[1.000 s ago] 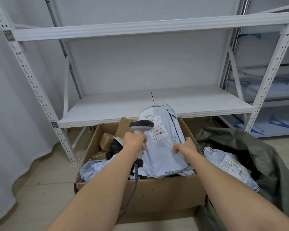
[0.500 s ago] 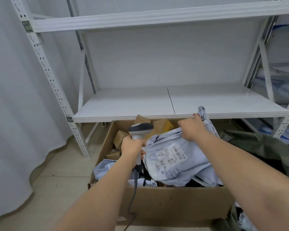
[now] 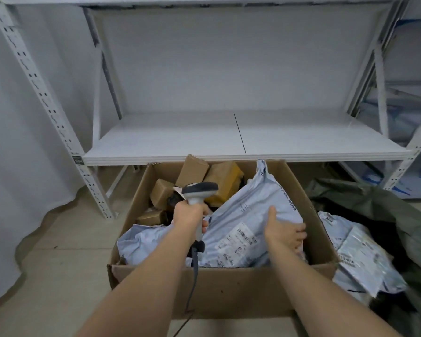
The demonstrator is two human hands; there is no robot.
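Down from the bag's top corner, the right hand [image 3: 283,231] now grips the grey mailer bag [image 3: 260,210] by its lower edge in the cardboard box [image 3: 229,288], apparently tilting its label [image 3: 243,239] up for the scanner [image 3: 199,190] clenched in the left hand [image 3: 190,215].

One scanner [image 3: 199,190], one carton [image 3: 224,290], four brown parcels [image 3: 192,169] [image 3: 225,181] [image 3: 161,193] [image 3: 151,217].

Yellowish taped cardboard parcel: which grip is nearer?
Left. The left grip, holding the grey scanner, is in front of the parcel; right grip holds the pale plastic mailer, farther right.
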